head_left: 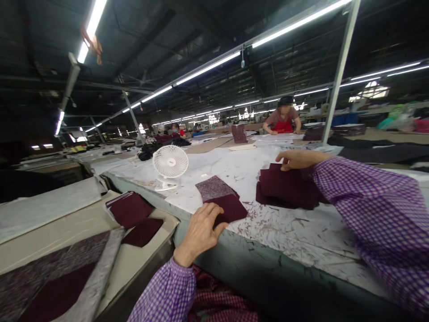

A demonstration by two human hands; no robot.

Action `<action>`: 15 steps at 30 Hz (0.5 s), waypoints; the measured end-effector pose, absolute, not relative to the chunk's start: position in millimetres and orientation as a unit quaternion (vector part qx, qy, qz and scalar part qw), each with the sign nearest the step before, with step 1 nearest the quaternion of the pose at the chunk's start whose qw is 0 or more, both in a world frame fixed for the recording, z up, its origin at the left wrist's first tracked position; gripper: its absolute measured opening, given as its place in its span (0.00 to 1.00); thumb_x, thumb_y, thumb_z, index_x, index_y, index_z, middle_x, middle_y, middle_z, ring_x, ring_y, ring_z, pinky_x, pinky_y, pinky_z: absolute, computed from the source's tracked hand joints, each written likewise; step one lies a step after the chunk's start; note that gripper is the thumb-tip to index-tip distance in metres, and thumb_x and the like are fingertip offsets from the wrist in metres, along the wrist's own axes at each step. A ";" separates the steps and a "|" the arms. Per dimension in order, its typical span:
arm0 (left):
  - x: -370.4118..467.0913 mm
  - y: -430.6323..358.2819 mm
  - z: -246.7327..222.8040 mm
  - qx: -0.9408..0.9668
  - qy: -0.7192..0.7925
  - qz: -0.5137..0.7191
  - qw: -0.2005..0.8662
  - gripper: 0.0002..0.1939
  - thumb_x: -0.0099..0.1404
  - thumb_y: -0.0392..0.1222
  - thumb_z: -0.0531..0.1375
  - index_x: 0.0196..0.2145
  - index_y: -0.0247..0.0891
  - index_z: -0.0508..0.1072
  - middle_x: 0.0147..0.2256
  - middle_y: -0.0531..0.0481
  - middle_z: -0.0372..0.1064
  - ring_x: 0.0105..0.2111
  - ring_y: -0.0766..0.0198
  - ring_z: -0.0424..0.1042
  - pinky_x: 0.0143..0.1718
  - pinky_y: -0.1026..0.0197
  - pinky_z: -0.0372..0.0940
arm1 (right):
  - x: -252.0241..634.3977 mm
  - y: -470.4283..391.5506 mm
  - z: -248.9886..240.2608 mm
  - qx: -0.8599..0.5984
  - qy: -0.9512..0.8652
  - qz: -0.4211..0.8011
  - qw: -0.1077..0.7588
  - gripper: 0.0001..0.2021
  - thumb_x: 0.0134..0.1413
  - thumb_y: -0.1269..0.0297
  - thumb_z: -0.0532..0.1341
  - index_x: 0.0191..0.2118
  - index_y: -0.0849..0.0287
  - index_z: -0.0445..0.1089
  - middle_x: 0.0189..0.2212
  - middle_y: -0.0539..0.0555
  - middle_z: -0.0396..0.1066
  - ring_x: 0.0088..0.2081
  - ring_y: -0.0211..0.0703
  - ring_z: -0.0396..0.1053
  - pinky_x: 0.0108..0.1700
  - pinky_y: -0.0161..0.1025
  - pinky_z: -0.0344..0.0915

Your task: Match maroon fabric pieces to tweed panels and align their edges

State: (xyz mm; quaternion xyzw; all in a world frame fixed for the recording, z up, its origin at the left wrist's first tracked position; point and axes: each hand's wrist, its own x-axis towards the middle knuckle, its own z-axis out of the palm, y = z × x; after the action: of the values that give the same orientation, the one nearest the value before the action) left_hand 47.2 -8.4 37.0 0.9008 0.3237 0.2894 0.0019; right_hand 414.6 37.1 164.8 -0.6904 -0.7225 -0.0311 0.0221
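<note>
Maroon cloth point(233, 208) near illegibly labelled fan point(170, 161)

The whole scene is taken in by a single camera worn on the person's head, set above the near edge of the counter point(301, 228) and faced forward and down across it. Both hands are viewed from above and behind: the left hand point(203, 230) is framed just below centre, the right hand point(298, 158) farther out and to the right. The checked sleeves point(375, 197) are caught closest, cut off by the bottom and right edges. A wide field is covered, with the roof point(140, 27) included above and a distant person in a red apron point(284, 125) shown beyond the counter.
</note>
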 end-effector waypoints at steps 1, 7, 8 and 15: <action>50.1 -9.4 37.4 0.903 0.321 0.286 -0.008 0.08 0.63 0.42 0.56 0.40 0.39 0.68 0.39 0.46 0.68 0.42 0.56 0.65 0.44 0.54 0.62 | 419.3 35.5 166.3 -0.710 -0.701 -0.065 0.013 0.20 0.49 0.65 0.61 0.49 0.65 0.70 0.43 0.66 0.71 0.43 0.52 0.69 0.42 0.44 0.61; 56.8 -2.8 35.5 0.866 0.377 0.325 0.039 0.07 0.65 0.37 0.51 0.32 0.39 0.68 0.32 0.49 0.68 0.35 0.60 0.67 0.37 0.60 0.62 | 358.4 19.6 156.7 -0.578 -0.813 -0.050 0.045 0.15 0.59 0.61 0.53 0.46 0.57 0.73 0.42 0.55 0.73 0.42 0.43 0.69 0.44 0.37 0.60; 56.4 -1.6 35.7 0.858 0.388 0.331 0.053 0.07 0.64 0.37 0.51 0.31 0.39 0.68 0.31 0.49 0.68 0.34 0.61 0.68 0.35 0.60 0.62 | 339.4 16.1 151.4 -0.512 -0.857 0.020 0.051 0.15 0.58 0.58 0.55 0.46 0.56 0.72 0.40 0.54 0.74 0.39 0.41 0.70 0.41 0.35 0.61; 67.0 1.4 41.4 0.847 0.413 0.330 0.059 0.11 0.61 0.46 0.57 0.39 0.39 0.68 0.35 0.47 0.71 0.36 0.58 0.70 0.34 0.60 0.62 | 254.6 3.7 105.2 -0.414 -0.907 -0.024 0.078 0.08 0.55 0.66 0.57 0.37 0.57 0.74 0.33 0.53 0.74 0.37 0.41 0.70 0.37 0.34 0.60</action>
State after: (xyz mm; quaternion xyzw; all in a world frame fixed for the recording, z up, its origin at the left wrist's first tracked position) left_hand 67.0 1.4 41.4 0.8470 0.4127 0.3297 0.0592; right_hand 254.6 3.7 105.2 -0.4136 -0.9068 -0.0243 0.0783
